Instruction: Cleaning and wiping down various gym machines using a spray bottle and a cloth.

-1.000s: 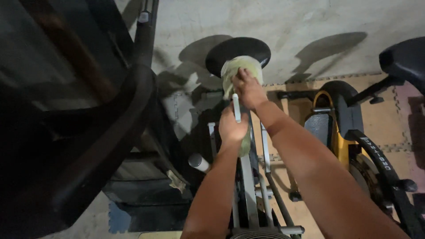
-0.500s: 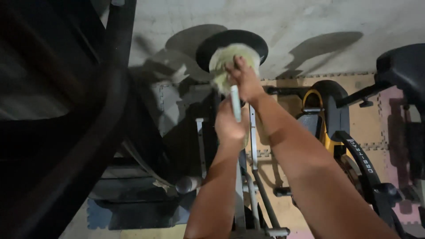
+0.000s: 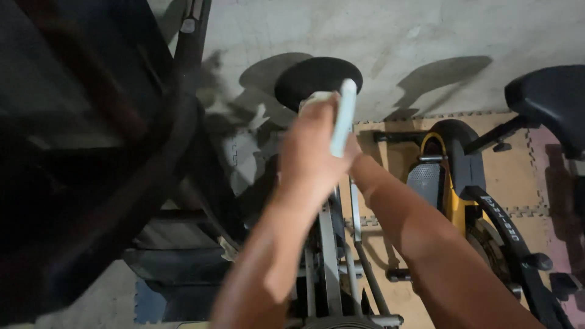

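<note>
My left hand [image 3: 311, 152] is raised close to the camera and is closed around a slim white stick-shaped object [image 3: 344, 116] that points up. It covers my right hand; only the right forearm [image 3: 393, 204] shows, reaching toward the round black seat [image 3: 317, 73] of a grey-framed exercise machine [image 3: 329, 244]. A sliver of pale green cloth [image 3: 309, 99] shows at the seat's near edge, just past my left hand.
A yellow and black exercise bike [image 3: 463, 176] stands to the right on tan foam mats [image 3: 524, 176], with another black seat [image 3: 548, 97] at the far right. Large dark equipment [image 3: 91, 152] fills the left side. Bare concrete [image 3: 426, 36] lies beyond the seat.
My left hand has lifted toward the camera with the white object and now hides my right hand and most of the cloth, which were visible on the seat before.
</note>
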